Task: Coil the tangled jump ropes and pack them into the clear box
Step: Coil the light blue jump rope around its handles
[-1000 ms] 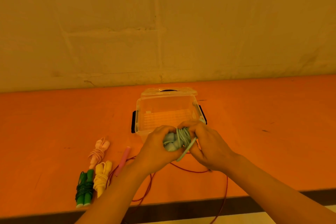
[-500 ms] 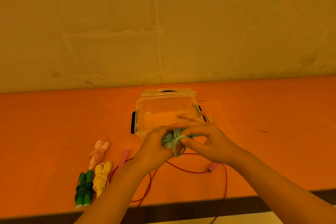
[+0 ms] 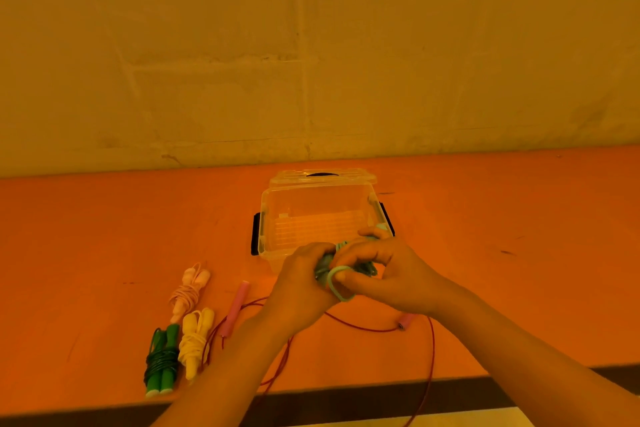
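A light-green jump rope [image 3: 337,284] is bundled between both hands, just in front of the clear box [image 3: 273,255]. My left hand [image 3: 301,284] grips the bundle from the left. My right hand [image 3: 384,274] pinches a loop of its cord on the right side. The box stands open on the orange table with nothing in it, and its lid [image 3: 322,177] lies behind it. Three coiled ropes lie at the front left: pink [image 3: 188,289], yellow [image 3: 194,340] and dark green [image 3: 162,366]. An uncoiled red-cord rope [image 3: 360,326] with pink handles [image 3: 235,308] lies under my arms.
The red cord trails over the table's front edge [image 3: 381,392] toward the floor. A second pink handle [image 3: 406,321] lies below my right wrist. A bare wall [image 3: 311,45] stands behind the table. Black latches [image 3: 255,234] stick out on the box's sides.
My right hand has moved round the bundle and drawn out a loop of cord at its front. The bundle has stayed in front of the box.
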A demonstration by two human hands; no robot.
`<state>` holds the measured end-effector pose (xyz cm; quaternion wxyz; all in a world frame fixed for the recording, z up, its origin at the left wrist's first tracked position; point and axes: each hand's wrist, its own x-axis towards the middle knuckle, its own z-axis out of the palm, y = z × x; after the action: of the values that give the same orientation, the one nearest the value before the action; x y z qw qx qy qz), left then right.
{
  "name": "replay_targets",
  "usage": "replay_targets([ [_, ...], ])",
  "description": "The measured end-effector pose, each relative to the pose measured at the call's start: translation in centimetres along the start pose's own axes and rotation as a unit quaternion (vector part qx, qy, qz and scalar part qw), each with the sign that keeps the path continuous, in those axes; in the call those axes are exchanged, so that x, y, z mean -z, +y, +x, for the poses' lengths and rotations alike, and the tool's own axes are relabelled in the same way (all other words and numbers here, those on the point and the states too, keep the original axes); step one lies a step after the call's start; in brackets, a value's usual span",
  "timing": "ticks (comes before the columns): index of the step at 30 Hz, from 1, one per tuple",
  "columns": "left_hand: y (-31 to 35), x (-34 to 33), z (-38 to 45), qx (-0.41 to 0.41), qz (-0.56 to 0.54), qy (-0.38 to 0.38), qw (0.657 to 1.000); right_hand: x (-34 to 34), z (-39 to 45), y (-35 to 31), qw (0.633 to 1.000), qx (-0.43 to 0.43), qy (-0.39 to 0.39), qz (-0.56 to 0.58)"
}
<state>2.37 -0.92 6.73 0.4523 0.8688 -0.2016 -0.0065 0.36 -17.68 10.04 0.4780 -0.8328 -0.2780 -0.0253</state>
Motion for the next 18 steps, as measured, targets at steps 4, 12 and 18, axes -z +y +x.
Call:
replay_targets([
  [4, 0.1, -0.4, 0.0, -0.021, 0.042, 0.045, 0.998, -2.3, -0.6, 0.3, 0.991, 0.062, 0.097, -0.066],
  [12, 0.6, -0.7, -0.5, -0.038, 0.064, 0.041, 0.996, -2.4, -0.8, 0.3, 0.972, 0.125, 0.024, -0.195],
  [18, 1.2, -1.2, -0.6, -0.072, 0.061, 0.053, 0.994, -1.9, -0.5, 1.2, 0.946, 0.126, 0.069, -0.291],
])
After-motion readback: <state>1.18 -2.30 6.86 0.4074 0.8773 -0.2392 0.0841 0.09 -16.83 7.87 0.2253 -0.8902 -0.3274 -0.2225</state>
